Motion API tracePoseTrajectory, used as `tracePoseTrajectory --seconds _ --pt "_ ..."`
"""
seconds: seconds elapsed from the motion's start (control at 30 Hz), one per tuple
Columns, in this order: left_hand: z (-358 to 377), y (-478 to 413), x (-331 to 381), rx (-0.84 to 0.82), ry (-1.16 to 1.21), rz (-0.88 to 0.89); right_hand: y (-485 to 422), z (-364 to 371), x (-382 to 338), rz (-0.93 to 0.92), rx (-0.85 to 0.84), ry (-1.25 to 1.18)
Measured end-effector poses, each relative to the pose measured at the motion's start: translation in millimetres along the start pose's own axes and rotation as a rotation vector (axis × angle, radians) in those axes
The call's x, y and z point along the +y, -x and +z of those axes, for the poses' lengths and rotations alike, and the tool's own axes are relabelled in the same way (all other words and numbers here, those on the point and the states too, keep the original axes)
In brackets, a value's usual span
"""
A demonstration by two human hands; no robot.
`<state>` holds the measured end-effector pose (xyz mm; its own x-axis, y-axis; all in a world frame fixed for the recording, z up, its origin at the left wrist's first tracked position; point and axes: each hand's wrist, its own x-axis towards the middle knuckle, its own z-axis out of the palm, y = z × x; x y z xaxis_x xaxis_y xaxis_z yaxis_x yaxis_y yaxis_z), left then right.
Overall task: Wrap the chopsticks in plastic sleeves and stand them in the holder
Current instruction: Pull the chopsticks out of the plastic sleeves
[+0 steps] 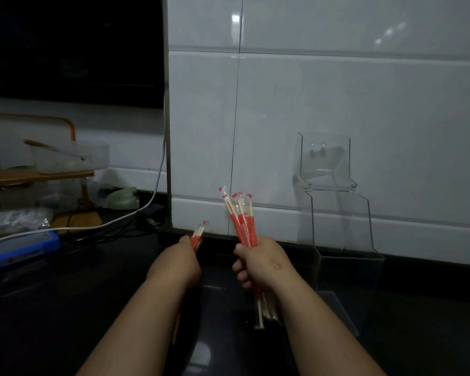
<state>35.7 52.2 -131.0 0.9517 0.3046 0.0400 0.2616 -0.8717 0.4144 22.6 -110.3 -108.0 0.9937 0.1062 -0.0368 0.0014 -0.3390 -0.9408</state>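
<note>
Right hand (261, 263) grips a sleeved bundle (244, 226) upright, likely squaring its ends on the surface (65, 308); left hand (178, 263) clasps a few chopsticks (197, 236), kept apart for the holder (337, 221), right

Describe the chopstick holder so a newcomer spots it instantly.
Find the white tiled wall behind the dark counter. Against it, right of the right hand gripping red-sleeved chopsticks, stands the holder: the only tall, fully transparent box, with a stepped shape.
</note>
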Motion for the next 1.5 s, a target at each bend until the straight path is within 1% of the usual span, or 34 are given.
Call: tracePoseTrajectory --seconds 0.13,0.17,0.2,0.23,0.3,0.33,0.37,0.43,0.5,0.57,0.6,0.67,0.77,0.83,0.9,0.93,0.97,1.03,1.1,1.17,1.27,1.3,1.33,1.37,1.4,1.43,1.47,1.5 --pt "-3 2 -1 -0.032 -0.147 -0.042 5 -4 -5 0.046 -0.062 -0.135" --pt "-5 2 0 -0.008 -0.166 -0.049 6 -5 -5 0.058 -0.072 -0.173" --pt "-7 2 1 0.044 -0.135 -0.042 7 -6 -6 0.071 -0.087 -0.204" --pt "-8 1 4 0.112 -0.018 -0.011 7 -6 -7 0.08 -0.106 -0.231" --pt "-8 1 9 0.206 0.429 0.082 8 -7 -10 0.103 -0.149 -0.279" --pt "-8 3 12 0.2 0.659 0.112 8 -8 -11 0.115 -0.171 -0.299" --pt "-8 5 16 0.155 0.842 0.122 8 -9 -11 0.128 -0.194 -0.313" --pt "-10 9 20 -0.02 1.081 0.104 7 -8 -10 0.147 -0.237 -0.304" --pt "-11 13 23 -0.192 1.212 0.101 7 -7 -9 0.152 -0.286 -0.256" --pt "-11 13 23 -0.265 1.263 0.125 9 -5 -10 0.149 -0.324 -0.212" --pt "-10 14 24 -0.271 1.269 0.142 10 -5 -10 0.148 -0.334 -0.201" --pt "-11 18 27 -0.232 1.269 0.142 11 -4 -11 0.153 -0.348 -0.212" --pt "-13 18 28 -0.155 1.316 0.04 10 -5 -10 0.166 -0.334 -0.271" --pt "-13 14 24 -0.059 1.244 -0.031 9 -6 -10 0.164 -0.272 -0.296" --pt "-14 9 17 0.107 1.057 -0.073 6 -7 -8 0.13 -0.131 -0.248" --pt "-15 7 14 0.173 0.898 -0.068 5 -8 -8 0.111 -0.055 -0.193" --pt "-16 5 12 0.201 0.703 -0.047 4 -9 -8 0.094 0.006 -0.135" --pt "-12 0 9 0.182 0.342 -0.021 6 -11 -7 0.063 0.046 -0.058" --pt "-7 -1 7 0.158 0.081 -0.038 8 -12 -7 0.014 0.018 -0.003" --pt "-5 2 8 0.136 -0.057 -0.053 11 -10 -8 -0.04 -0.013 0.051" --pt "-4 2 7 0.12 -0.13 -0.065 13 -8 -8 -0.085 -0.025 0.061" --pt "-4 2 8 0.15 -0.156 -0.053 12 -8 -8 -0.094 -0.027 0.054" --pt "-4 3 9 0.214 -0.148 -0.014 11 -7 -9 -0.094 -0.037 0.036" --pt "-5 5 12 0.299 -0.069 0.058 11 -5 -9 -0.088 -0.064 0.0" --pt "-6 7 15 0.377 0.085 0.158 11 -4 -9 -0.075 -0.101 -0.048" --pt "-9 13 20 0.413 0.324 0.237 10 -3 -9 -0.06 -0.137 -0.089" --pt "-11 18 25 0.39 0.586 0.274 10 -3 -9 -0.049 -0.163 -0.104" --pt "-13 22 31 0.328 0.807 0.284 10 -4 -9 -0.047 -0.179 -0.085"
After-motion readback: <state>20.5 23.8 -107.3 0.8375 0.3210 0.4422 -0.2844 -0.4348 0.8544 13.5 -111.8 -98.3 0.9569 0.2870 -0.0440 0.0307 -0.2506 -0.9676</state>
